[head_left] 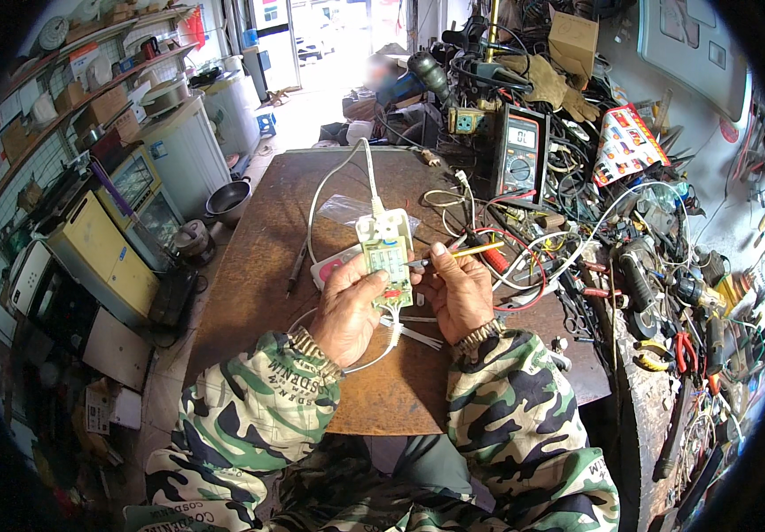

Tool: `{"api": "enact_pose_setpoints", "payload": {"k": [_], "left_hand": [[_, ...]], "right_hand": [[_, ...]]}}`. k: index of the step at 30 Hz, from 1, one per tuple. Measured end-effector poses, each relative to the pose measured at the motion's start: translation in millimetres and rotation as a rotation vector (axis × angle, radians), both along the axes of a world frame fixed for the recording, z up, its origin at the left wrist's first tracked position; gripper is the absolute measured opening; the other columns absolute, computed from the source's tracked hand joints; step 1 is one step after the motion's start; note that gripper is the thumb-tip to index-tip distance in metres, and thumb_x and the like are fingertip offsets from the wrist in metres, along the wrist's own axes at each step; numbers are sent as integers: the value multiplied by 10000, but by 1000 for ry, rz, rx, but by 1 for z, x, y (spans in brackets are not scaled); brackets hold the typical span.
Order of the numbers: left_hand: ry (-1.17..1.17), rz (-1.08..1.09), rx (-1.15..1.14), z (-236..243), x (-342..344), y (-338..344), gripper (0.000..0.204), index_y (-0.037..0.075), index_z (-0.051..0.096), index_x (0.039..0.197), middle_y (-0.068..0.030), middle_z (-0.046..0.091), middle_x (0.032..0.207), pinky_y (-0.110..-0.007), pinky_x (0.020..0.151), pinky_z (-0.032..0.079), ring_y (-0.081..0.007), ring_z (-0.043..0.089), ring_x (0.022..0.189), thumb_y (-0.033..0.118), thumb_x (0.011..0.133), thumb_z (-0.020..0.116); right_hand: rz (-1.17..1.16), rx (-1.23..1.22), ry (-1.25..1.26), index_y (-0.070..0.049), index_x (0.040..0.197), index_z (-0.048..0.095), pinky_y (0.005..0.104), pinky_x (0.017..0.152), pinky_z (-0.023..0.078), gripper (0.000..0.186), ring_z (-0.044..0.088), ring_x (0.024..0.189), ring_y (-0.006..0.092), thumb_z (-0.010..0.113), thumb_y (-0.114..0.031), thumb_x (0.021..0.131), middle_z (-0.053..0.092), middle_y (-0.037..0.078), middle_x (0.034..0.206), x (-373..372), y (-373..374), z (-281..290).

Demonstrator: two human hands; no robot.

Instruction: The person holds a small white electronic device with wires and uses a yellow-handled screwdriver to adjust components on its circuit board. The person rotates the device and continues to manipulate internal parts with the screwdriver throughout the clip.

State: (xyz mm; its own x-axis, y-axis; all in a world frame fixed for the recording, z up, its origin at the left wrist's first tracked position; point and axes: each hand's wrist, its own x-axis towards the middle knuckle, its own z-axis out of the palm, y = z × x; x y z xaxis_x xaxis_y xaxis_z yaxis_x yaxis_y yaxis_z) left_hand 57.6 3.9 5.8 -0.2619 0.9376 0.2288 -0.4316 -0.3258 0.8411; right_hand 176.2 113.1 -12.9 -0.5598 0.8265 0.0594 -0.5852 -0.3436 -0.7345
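My left hand (356,306) grips an opened white plastic device (382,226) with a green circuit board (387,266) inside and white cables running from both ends. My right hand (453,284) pinches a thin tool with a yellow handle (476,250), its tip at the board's right edge. Behind the device lie a white case part with pink on it (329,270) and a clear plastic bag (338,209). A black probe (296,266) rests to the left, and a red-handled probe (494,259) lies just beyond my right hand.
The wooden bench (245,257) holds a multimeter (521,155) at back right, amid tangled cables. Pliers (686,353), drills and other tools crowd the right side. Appliances (103,266), a pan (227,199) and loaded shelves line the left. A bright doorway (329,40) is at the back.
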Motion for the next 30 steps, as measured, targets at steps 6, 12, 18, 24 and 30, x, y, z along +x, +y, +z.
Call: {"api": "enact_pose_setpoints", "payload": {"k": [6,12,18,24,30], "left_hand": [[-11,-6,13,2,1,0,378,-47,494,1308,-142,608,1233,-392,998,470,-266,610,1118,105,962,512],[-2,7,-8,-1,0,-1,373,-52,496,1304,-146,608,1231,-383,984,476,-261,613,1108,104,964,504],[0,16,-5,3,1,0,368,-50,498,1303,-144,606,1228,-381,978,479,-258,613,1106,101,967,494],[29,24,4,-3,-1,2,365,-43,499,1304,-136,606,1229,-378,971,484,-257,615,1104,102,969,497],[30,31,6,-3,1,1,359,-45,504,1298,-131,609,1227,-377,971,486,-256,620,1098,102,970,500]], "right_hand": [[1,-3,-3,-38,758,610,318,608,558,228,651,654,175,660,-187,923,594,38,680,1,-2,4],[34,60,-10,-58,845,598,329,649,577,165,669,694,194,631,-187,942,671,85,778,2,2,-2],[26,54,-16,-60,838,594,327,638,577,159,667,686,198,647,-178,931,652,69,748,2,8,-9],[-8,67,-16,-58,830,584,319,636,577,164,668,684,199,642,-171,934,649,68,749,1,4,-5],[-60,20,-51,-50,777,607,274,570,512,208,568,584,112,671,-190,917,538,-7,641,0,-5,6]]}}
